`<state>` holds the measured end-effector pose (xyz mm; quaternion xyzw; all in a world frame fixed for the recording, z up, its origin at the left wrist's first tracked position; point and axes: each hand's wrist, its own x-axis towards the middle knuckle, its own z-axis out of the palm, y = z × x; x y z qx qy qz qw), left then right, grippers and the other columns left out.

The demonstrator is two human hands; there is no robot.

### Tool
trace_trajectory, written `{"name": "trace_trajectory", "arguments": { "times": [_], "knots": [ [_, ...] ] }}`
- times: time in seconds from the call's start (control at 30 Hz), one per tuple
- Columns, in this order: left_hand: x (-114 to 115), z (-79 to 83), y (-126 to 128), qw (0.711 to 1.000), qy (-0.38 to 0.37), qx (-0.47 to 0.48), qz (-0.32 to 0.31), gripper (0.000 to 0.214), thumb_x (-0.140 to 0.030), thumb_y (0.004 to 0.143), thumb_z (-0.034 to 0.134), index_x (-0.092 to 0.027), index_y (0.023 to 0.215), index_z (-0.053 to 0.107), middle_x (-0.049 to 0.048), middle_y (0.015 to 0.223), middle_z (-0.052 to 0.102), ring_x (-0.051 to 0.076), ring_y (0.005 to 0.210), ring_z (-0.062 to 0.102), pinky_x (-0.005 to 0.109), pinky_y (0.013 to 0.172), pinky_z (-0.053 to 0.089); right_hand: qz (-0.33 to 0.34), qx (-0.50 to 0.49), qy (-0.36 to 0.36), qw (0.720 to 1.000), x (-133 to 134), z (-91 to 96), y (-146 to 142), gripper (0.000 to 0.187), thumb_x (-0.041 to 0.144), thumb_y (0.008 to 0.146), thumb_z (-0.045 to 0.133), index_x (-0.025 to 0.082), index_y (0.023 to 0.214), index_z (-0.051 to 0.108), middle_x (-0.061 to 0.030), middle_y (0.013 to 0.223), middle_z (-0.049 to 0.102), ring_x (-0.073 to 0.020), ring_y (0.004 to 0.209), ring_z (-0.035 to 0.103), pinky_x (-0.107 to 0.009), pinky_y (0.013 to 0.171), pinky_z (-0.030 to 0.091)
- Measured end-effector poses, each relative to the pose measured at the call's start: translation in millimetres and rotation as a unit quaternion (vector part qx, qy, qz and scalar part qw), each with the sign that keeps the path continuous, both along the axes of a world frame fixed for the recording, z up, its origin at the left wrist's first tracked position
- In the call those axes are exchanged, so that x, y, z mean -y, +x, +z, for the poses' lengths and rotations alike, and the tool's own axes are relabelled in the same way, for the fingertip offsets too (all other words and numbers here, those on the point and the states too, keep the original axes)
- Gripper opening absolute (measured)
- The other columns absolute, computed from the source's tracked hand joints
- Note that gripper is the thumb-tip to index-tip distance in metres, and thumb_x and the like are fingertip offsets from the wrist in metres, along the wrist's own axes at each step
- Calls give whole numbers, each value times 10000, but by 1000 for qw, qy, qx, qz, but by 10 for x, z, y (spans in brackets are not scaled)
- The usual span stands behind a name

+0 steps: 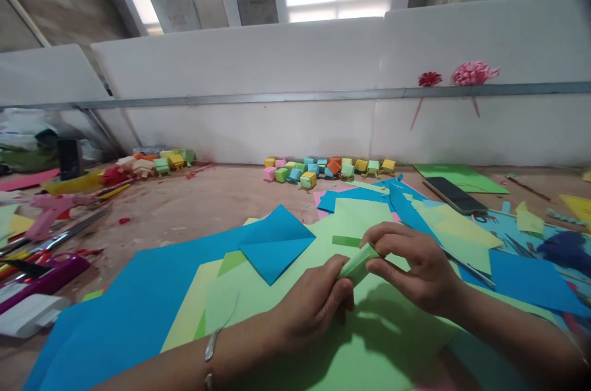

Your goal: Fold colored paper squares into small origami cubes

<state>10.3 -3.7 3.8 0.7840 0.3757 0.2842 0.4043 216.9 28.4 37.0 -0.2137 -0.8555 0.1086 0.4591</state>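
Observation:
Between my two hands is a small folded piece of light green paper [358,264], tilted up to the right. My left hand [323,292] pinches its lower left end between thumb and fingers. At the upper right end, my right hand [409,262] grips it with thumb and fingertips. Below them lie large light green sheets [277,311]. A darker green paper strip [347,241] rests just behind the folded piece. To the left, a creased blue paper square [277,246] lies on the green sheets, with a big blue sheet [120,305] underneath.
Small folded paper cubes [323,168] stand in a cluster by the white partition. A phone [455,195] lies at right near scissors [519,246]. On the left are a pink glue gun [50,212], a purple tool [55,277] and a white block [30,315].

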Motion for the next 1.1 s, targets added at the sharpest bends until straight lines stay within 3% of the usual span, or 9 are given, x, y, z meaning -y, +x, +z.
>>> {"name": "trace_trajectory", "arguments": {
  "times": [0.07, 0.23, 0.37, 0.5, 0.67, 0.87, 1.1],
  "knots": [
    [4, 1, 3, 1000, -1, -1, -3, 377, -489, 995, 312, -178, 923, 512, 22, 693, 606, 165, 615, 567, 273, 622, 431, 2, -20, 3, 1000, 8, -7, -8, 243, 251, 906, 595, 199, 673, 549, -53, 747, 662, -158, 679, 633, -253, 622, 509],
    [17, 48, 24, 997, 13, -51, 63, 371, -373, 818, 637, -181, 1111, 515, 26, 815, 668, 209, 737, 590, 285, 648, 414, -18, -25, -30, 999, 21, -24, -5, 268, 256, 899, 598, 204, 643, 538, -20, 645, 639, -151, 600, 611, -251, 555, 494],
    [-1, 67, 38, 996, -7, -34, 77, 76, -267, 847, 525, -193, 857, 534, -4, 695, 637, 165, 631, 581, 262, 614, 419, 2, -50, -63, 997, -25, -12, 5, 236, 264, 898, 616, 193, 673, 609, -32, 677, 666, -164, 651, 638, -269, 597, 523],
    [-20, 27, 45, 996, -71, 39, 32, 255, -373, 914, 463, -189, 741, 494, -8, 590, 589, 131, 513, 564, 238, 551, 430, 74, 1, -144, 987, -88, 26, 31, 285, 425, 881, 648, 174, 756, 693, -44, 738, 659, -156, 679, 626, -266, 615, 530],
    [-7, 25, 36, 987, -143, 73, -29, 440, -582, 932, 424, -178, 771, 492, 32, 647, 602, 142, 545, 592, 241, 540, 452, 75, 49, -172, 981, -101, 28, 62, 450, 514, 899, 591, 151, 650, 688, -40, 704, 623, -134, 639, 594, -248, 584, 486],
    [12, 71, 6, 999, -1, 22, -23, 367, -480, 929, 476, -145, 871, 614, 82, 807, 678, 190, 725, 618, 275, 676, 464, 110, 40, -118, 986, -41, 7, 39, 372, 399, 925, 598, 144, 667, 679, -56, 729, 639, -123, 616, 597, -229, 566, 476],
    [-1, 10, 5, 998, 49, 39, -22, 451, -471, 987, 384, -137, 840, 649, 98, 796, 711, 195, 732, 666, 268, 708, 487, 124, 39, -34, 991, 17, 4, 7, 294, 316, 952, 566, 155, 738, 687, -76, 785, 652, -131, 708, 630, -220, 642, 512]
  ]
}}
